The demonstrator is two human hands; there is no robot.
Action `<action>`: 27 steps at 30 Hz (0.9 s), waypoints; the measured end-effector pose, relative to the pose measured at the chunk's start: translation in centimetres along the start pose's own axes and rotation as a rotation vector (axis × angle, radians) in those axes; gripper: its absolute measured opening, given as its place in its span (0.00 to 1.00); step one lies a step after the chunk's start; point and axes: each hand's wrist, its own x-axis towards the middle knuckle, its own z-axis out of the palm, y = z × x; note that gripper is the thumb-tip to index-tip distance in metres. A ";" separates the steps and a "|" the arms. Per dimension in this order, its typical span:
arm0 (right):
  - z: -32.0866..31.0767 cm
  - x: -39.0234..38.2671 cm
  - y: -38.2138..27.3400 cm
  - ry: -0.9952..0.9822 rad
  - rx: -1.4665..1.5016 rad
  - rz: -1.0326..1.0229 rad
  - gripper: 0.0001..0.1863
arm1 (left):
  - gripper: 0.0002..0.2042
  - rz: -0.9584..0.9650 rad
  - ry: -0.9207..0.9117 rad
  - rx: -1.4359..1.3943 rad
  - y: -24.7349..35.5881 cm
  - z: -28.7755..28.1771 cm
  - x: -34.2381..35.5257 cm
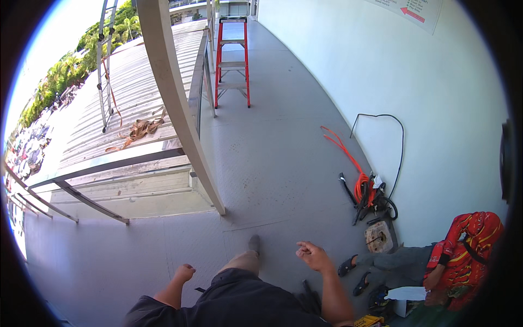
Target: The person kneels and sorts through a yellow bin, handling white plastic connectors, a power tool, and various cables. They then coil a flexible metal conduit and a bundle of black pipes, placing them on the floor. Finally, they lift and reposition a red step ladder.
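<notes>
My left hand (186,272) hangs low at my left side, its fingers curled in and nothing showing in them. In front of my right side, my right hand (311,255) is raised over the grey floor with its fingers partly stretched and apart, holding nothing I can see. Neither hand touches anything. One of my feet (254,243) shows on the floor between them. A co-worker in a red patterned top (468,245) sits by the wall at the right, with white paper (407,294) near their hands.
A red stepladder (232,65) stands on the walkway ahead. To the left are a railing post (180,103), a corrugated roof (128,87) with orange straps (143,129), and a tall ladder (103,65). Orange and black cables (366,191) and a block (378,237) lie along the right wall.
</notes>
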 end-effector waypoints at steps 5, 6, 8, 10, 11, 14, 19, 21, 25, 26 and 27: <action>-3.3 5.9 15.9 0.273 0.015 0.448 0.19 | 0.23 0.461 -0.084 -0.154 28.8 -6.0 10.2; -3.8 4.0 19.3 0.249 0.309 0.666 0.18 | 0.23 0.543 -0.107 -0.140 33.5 -7.3 10.7; -3.6 0.2 24.1 0.344 0.617 0.874 0.14 | 0.21 0.677 -0.108 -0.129 41.3 -9.5 11.3; -3.4 -0.2 26.2 0.339 0.821 1.078 0.14 | 0.21 0.702 -0.138 -0.079 46.5 -10.9 12.5; -3.1 0.6 26.4 0.303 0.753 1.191 0.15 | 0.21 0.713 -0.149 -0.084 48.1 -11.3 13.7; -3.6 7.4 24.5 0.182 0.689 1.262 0.16 | 0.21 0.644 -0.134 -0.013 49.8 -10.5 18.7; -11.2 20.7 21.1 0.027 0.595 1.161 0.18 | 0.21 0.304 -0.091 0.248 42.9 -7.5 24.4; -17.2 27.2 20.1 0.048 0.502 1.059 0.19 | 0.21 0.062 -0.193 0.332 40.9 -7.7 24.7; -33.4 46.8 14.7 0.226 0.327 0.621 0.13 | 0.19 -0.047 -0.088 0.117 41.9 -9.7 23.6; -37.3 51.9 12.4 0.236 0.271 0.537 0.17 | 0.20 -0.081 -0.054 -0.043 43.0 -10.2 23.3; -40.9 56.6 9.7 0.259 0.307 0.471 0.15 | 0.20 -0.122 -0.030 -0.185 44.6 -10.5 23.5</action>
